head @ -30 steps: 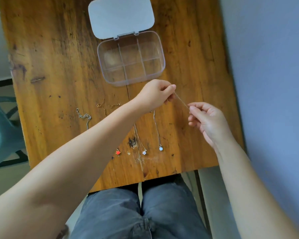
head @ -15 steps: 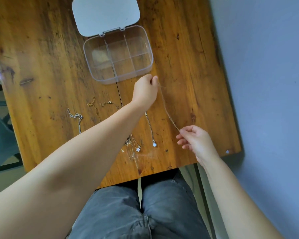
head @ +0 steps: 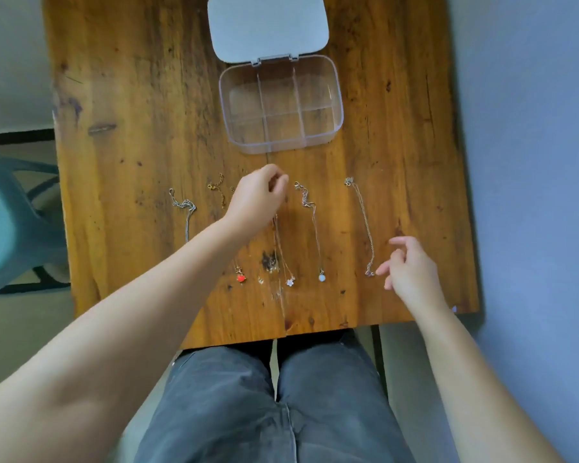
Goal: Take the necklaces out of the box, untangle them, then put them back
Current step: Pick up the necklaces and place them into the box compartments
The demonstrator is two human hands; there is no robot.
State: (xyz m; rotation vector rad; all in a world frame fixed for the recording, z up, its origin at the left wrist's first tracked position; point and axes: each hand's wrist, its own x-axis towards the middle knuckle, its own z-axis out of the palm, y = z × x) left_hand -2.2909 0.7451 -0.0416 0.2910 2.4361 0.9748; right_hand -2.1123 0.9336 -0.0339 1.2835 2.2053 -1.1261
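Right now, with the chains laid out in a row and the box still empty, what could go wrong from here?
The left forearm lies across the gold and red-heart necklaces; sliding it could drag them back into a tangle. The flower-pendant necklace and the round white-pendant one lie close together, so lifting one might snag the other. The rightmost chain ends at the right hand's fingertips; a careless sweep could push it toward the table edge.

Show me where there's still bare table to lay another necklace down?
Bare wood lies left of the open box, and right of the rightmost chain, toward the table edge. The strip from the leftmost chain to that one is crowded, with both the left hand and the right hand over it.
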